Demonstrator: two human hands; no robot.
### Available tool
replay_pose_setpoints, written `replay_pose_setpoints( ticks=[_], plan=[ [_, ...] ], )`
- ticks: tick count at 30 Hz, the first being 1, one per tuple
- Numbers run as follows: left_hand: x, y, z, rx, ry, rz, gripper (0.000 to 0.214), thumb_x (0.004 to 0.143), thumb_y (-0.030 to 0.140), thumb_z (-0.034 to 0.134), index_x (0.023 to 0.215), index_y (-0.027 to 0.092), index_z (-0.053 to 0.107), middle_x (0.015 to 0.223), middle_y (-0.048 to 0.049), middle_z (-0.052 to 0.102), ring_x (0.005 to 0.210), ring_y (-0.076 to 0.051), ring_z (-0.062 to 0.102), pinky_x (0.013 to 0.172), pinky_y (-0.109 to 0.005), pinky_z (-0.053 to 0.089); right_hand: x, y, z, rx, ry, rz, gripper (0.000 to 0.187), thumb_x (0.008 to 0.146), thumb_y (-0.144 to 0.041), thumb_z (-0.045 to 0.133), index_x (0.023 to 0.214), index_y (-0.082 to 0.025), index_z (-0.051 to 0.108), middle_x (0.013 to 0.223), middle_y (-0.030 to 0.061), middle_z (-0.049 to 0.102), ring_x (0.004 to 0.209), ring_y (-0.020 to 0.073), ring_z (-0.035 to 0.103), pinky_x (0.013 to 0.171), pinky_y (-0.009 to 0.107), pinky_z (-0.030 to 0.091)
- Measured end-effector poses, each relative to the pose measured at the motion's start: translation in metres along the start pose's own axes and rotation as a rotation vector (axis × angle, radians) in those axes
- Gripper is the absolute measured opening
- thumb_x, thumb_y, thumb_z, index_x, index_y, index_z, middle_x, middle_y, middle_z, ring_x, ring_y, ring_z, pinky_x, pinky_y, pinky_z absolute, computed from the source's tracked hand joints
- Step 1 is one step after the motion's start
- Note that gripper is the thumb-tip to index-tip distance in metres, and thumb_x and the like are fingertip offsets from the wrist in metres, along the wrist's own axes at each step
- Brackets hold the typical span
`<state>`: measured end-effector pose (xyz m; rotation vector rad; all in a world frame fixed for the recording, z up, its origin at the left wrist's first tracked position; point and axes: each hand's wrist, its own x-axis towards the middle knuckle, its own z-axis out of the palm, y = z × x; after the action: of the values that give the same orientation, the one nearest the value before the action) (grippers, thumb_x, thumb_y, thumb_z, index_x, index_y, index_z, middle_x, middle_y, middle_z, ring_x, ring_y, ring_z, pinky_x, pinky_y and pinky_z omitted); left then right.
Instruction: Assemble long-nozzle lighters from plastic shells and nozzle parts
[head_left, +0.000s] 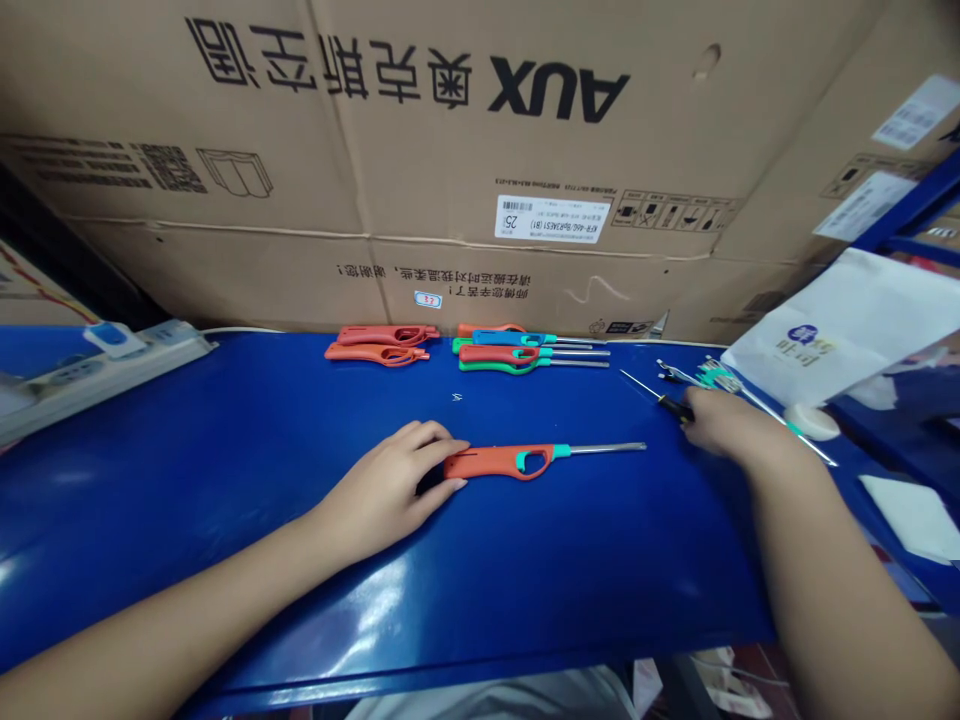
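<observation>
An orange long-nosed lighter (487, 461) with a teal trigger and metal tube lies flat on the blue table, its tube pointing right. My left hand (409, 475) rests at its butt end, thumb and fingers closed around that end. Farther right, my right hand (709, 415) is wrapped around the dark handle of a thin screwdriver (660, 396), whose shaft points up and left. Beyond that hand lie several metal tubes with teal parts (716, 375), partly hidden by it.
At the back lie several assembled lighters (499, 354) and two orange-red lighter bodies (379, 354) without tubes. A large cardboard box (420, 180) stands behind them. A power strip (112, 365) sits at left. At right are a white bag (847, 330) and a white pad (911, 518).
</observation>
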<state>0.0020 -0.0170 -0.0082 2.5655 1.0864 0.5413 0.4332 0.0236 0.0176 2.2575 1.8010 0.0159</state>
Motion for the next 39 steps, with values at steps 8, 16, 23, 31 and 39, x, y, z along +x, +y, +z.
replay_pose_setpoints(
  ticks=[8, 16, 23, 31, 39],
  plan=[
    [0.001, 0.004, -0.001, -0.032, 0.003, -0.014, 0.033, 0.097, 0.03, 0.059, 0.127, 0.019, 0.065, 0.119, -0.0109, 0.064, 0.108, -0.026, 0.062, 0.099, -0.045, 0.052, -0.014, -0.013, -0.011, 0.034, 0.12, -0.028, 0.015, 0.085, -0.021, 0.056, 0.092, -0.013, 0.067, 0.091, 0.02, 0.069, 0.072, 0.0281, 0.067, 0.065, 0.038, 0.05],
    [0.003, 0.008, 0.0, -0.056, 0.002, -0.002, 0.034, 0.099, 0.032, 0.055, 0.129, 0.02, 0.065, 0.117, -0.0105, 0.065, 0.107, -0.025, 0.061, 0.096, -0.042, 0.053, -0.044, -0.057, -0.029, 0.406, 0.433, -0.085, 0.02, 0.089, -0.041, 0.057, 0.094, -0.023, 0.065, 0.083, 0.0116, 0.072, 0.073, 0.0294, 0.067, 0.062, 0.037, 0.047],
    [0.002, 0.008, 0.003, -0.122, -0.011, 0.03, 0.037, 0.101, 0.031, 0.056, 0.135, 0.018, 0.062, 0.12, -0.0112, 0.064, 0.111, -0.024, 0.06, 0.099, -0.04, 0.051, -0.07, -0.113, -0.014, 0.898, 0.465, -0.477, 0.024, 0.093, -0.04, 0.059, 0.102, -0.023, 0.072, 0.093, 0.0065, 0.076, 0.07, 0.02, 0.067, 0.059, 0.031, 0.051],
    [0.003, 0.01, 0.005, -0.148, -0.034, 0.047, 0.036, 0.1, 0.033, 0.06, 0.132, 0.019, 0.064, 0.118, -0.0106, 0.064, 0.108, -0.025, 0.06, 0.099, -0.041, 0.051, -0.06, -0.142, 0.007, 0.906, 0.395, -0.628, 0.028, 0.098, -0.039, 0.057, 0.118, -0.022, 0.067, 0.102, 0.0083, 0.073, 0.063, 0.0166, 0.059, 0.057, 0.031, 0.05],
    [0.002, 0.009, 0.005, -0.168, -0.028, 0.047, 0.036, 0.099, 0.033, 0.061, 0.132, 0.018, 0.064, 0.118, -0.0104, 0.065, 0.107, -0.024, 0.059, 0.099, -0.041, 0.049, -0.056, -0.146, 0.017, 0.943, 0.366, -0.656, 0.027, 0.098, -0.038, 0.059, 0.12, -0.023, 0.068, 0.103, 0.0049, 0.071, 0.062, 0.0139, 0.055, 0.057, 0.029, 0.046]
  ],
)
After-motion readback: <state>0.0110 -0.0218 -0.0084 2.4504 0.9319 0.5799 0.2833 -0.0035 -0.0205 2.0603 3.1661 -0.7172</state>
